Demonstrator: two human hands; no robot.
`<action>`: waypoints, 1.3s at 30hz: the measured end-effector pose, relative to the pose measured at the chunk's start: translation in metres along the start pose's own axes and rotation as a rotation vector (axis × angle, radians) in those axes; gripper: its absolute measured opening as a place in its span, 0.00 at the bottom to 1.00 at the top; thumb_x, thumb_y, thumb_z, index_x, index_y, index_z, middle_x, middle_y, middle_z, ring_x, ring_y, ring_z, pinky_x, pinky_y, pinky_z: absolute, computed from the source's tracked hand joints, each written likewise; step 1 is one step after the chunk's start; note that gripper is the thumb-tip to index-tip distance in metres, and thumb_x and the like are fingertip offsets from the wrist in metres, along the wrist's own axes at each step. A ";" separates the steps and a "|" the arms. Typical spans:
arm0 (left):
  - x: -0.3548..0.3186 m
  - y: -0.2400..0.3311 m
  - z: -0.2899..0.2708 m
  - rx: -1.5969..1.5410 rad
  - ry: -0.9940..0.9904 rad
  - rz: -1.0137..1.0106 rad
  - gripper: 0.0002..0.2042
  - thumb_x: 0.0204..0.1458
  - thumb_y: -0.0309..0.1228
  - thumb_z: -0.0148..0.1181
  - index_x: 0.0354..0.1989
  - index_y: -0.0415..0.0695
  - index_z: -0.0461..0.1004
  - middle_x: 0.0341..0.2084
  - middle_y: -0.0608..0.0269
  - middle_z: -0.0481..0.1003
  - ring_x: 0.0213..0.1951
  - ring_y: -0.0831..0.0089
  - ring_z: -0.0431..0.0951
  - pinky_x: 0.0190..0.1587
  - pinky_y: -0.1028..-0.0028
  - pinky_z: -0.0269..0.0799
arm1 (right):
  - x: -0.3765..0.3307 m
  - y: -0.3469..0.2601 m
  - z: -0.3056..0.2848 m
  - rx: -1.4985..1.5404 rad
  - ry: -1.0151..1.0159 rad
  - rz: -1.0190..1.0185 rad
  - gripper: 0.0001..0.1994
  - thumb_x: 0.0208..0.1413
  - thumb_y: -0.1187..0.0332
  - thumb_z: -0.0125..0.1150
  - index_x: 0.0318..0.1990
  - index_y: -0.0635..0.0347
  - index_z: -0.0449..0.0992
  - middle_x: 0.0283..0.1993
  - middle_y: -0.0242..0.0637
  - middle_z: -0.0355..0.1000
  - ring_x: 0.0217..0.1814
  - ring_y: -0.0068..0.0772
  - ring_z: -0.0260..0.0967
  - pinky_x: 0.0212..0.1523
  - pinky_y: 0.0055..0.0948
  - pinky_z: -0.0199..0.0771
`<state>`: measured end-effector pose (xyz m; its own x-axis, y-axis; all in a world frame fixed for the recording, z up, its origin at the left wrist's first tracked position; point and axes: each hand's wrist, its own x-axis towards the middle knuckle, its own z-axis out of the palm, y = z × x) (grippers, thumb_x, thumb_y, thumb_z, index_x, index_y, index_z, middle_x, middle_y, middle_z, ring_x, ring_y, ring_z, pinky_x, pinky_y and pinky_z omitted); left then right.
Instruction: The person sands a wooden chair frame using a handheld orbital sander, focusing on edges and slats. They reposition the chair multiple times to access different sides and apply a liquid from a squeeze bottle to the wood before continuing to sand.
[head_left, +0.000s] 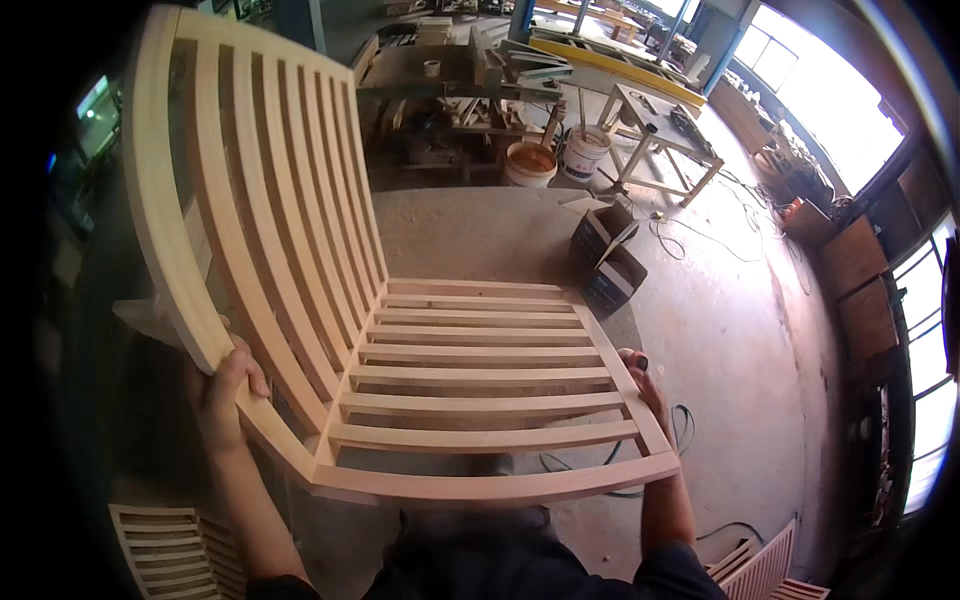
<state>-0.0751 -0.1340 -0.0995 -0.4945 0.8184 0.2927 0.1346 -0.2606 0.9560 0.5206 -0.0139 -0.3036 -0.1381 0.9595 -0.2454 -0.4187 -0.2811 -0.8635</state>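
Two hands on one slatted wooden chair frame (440, 340), held up over the concrete floor (730, 330) | left hand (228, 392) grip clamped on the left side rail | right hand (640, 378) grip closed on the right rail | likely stiff, bulky, moderately heavy; smooth bare wood | hold the rails, not the thin slats.

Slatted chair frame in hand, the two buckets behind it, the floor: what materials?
Chair frame: pale bare wood, matt, seemingly unfinished; grain too faint to name the species. Both the left hand and the right hand grip its side rails. Buckets: probably plastic, white smooth walls, one stained orange inside. Floor: grey, dusty, looks like concrete.
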 end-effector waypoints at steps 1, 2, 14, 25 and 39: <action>-0.003 0.000 0.001 0.012 -0.002 -0.001 0.24 0.60 0.33 0.63 0.61 0.36 0.65 0.32 0.63 0.70 0.23 0.78 0.71 0.27 0.77 0.71 | -0.025 -0.001 -0.013 -0.021 0.011 0.165 0.27 0.73 0.45 0.51 0.58 0.63 0.77 0.53 0.40 0.78 0.56 0.33 0.78 0.57 0.30 0.78; -0.006 -0.002 0.002 0.055 -0.020 0.024 0.25 0.59 0.35 0.64 0.61 0.36 0.65 0.32 0.62 0.71 0.23 0.78 0.71 0.27 0.77 0.71 | -0.051 0.000 -0.021 -0.036 0.030 0.331 0.30 0.73 0.42 0.50 0.62 0.63 0.76 0.55 0.41 0.79 0.57 0.32 0.78 0.56 0.31 0.79; -0.109 -0.108 -0.034 0.135 0.263 -0.203 0.06 0.57 0.29 0.63 0.34 0.42 0.71 0.28 0.63 0.72 0.31 0.72 0.74 0.40 0.70 0.72 | -0.157 0.166 -0.017 -0.397 0.445 0.648 0.25 0.70 0.38 0.54 0.40 0.53 0.74 0.24 0.34 0.70 0.19 0.34 0.67 0.20 0.34 0.67; -0.076 -0.161 0.002 0.090 0.480 -0.340 0.09 0.55 0.28 0.70 0.38 0.42 0.75 0.33 0.63 0.74 0.38 0.69 0.76 0.48 0.66 0.73 | -0.017 0.164 -0.063 -1.477 0.395 -0.164 0.23 0.61 0.52 0.70 0.50 0.65 0.80 0.46 0.48 0.80 0.49 0.50 0.80 0.50 0.44 0.81; -0.090 -0.064 0.031 -0.017 0.607 -0.031 0.21 0.61 0.29 0.67 0.58 0.30 0.72 0.44 0.55 0.82 0.48 0.68 0.81 0.56 0.67 0.77 | 0.204 0.176 -0.247 0.270 0.319 -0.194 0.24 0.48 0.61 0.78 0.46 0.65 0.72 0.40 0.36 0.74 0.44 0.39 0.74 0.49 0.43 0.77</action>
<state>-0.0124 -0.1749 -0.1867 -0.9000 0.3888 0.1970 0.1011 -0.2533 0.9621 0.6404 0.1363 -0.6139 0.2315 0.9400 -0.2505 -0.6342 -0.0494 -0.7715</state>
